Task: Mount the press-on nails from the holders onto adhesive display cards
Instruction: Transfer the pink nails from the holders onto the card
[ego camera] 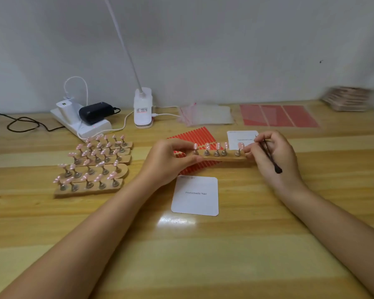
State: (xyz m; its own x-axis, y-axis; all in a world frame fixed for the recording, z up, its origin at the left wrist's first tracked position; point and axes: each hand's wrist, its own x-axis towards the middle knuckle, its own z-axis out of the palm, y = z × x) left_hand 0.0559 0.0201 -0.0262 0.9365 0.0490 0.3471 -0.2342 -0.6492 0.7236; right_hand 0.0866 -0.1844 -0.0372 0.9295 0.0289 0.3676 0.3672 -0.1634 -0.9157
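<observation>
**Holder lifted between both hands, nails not yet on a card**

The left hand (171,157) pinched one end of a wooden holder (221,156), fingers curled round it, while the right hand (272,156) gripped the other end with its fingertips and kept a thin dark pair of tweezers (270,156) tucked under the curled fingers (their tips looked to point up past the knuckles). The holder was held level above a red sheet of adhesive strips (194,137), and five pink nails (218,146) stood on it on small metal stems.

To do this step well, I would judge it best to keep the strip level so no stem tips, set it down close to the blank card (195,195), then free the right hand's grip for the tweezers and take each nail by its edge, not its glossy face.

The card was white, matte, round-cornered and printed with small text; a second card (242,138) lay behind the holder. Left of the hands, more holders (93,167) with pink nails sat in rows on the glossy wooden desk (203,255).
</observation>
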